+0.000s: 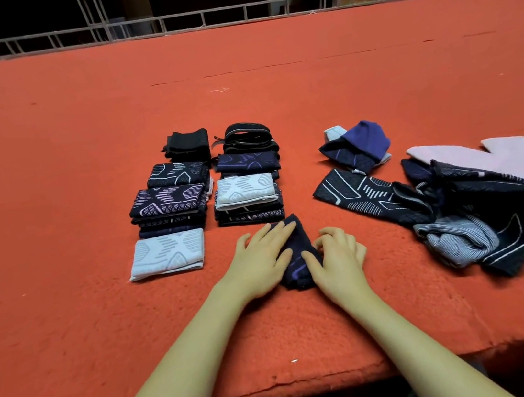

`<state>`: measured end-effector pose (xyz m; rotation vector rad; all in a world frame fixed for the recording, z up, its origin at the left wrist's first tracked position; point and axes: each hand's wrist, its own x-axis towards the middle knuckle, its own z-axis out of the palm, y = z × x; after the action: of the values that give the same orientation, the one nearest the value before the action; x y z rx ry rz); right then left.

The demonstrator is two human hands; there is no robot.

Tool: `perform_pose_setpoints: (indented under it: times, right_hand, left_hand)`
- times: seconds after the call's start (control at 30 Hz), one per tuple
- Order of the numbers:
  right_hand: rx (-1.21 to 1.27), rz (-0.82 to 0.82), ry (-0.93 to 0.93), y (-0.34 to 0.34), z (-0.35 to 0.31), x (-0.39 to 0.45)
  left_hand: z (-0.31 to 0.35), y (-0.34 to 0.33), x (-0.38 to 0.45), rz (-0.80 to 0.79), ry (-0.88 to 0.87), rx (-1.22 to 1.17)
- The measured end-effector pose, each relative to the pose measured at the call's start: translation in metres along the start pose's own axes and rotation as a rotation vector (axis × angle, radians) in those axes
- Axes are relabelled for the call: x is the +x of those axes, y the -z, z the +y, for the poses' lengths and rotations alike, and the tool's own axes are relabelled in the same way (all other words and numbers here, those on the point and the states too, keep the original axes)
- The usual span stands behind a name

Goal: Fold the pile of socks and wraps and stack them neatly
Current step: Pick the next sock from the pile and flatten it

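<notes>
A dark navy sock [298, 254] with a purple stripe lies folded on the red felt table [105, 340] between my hands. My left hand [260, 261] presses flat on its left side with straight fingers. My right hand [339, 259] pinches the sock's right edge with curled fingers. Two rows of folded socks and wraps stand behind: a left row [168, 205] ending in a white patterned piece [167, 254], and a right row [246, 183]. An unfolded pile [478, 200] lies to the right.
A loose blue and navy sock [360, 146] lies behind the pile. Pale pink pieces [492, 157] top the pile's far side. The table's front edge [282, 389] runs close to me. A metal railing [226, 13] borders the far side.
</notes>
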<state>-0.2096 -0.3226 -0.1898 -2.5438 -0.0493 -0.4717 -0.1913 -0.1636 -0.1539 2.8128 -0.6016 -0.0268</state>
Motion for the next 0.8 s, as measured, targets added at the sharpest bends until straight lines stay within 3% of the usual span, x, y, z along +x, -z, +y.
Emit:
perform_pose_setpoints:
  times: [0.2,0.37,0.6,0.8]
  right_hand:
    - [0.132,0.122,0.217,0.005,-0.008,0.004]
    - [0.133,0.218,0.394,0.02,-0.021,0.024]
    - [-0.009,0.182,0.551,0.018,-0.02,0.035]
    - [0.038,0.132,0.468,0.008,-0.006,0.017]
  left_hand:
    - [-0.011,0.018,0.008,0.227,-0.075,0.183]
    - [-0.03,0.031,0.005,0.534,-0.264,0.271]
    - [-0.041,0.022,-0.009,0.548,-0.2,0.117]
    - [-0.036,0.001,-0.022,0.667,-0.105,-0.032]
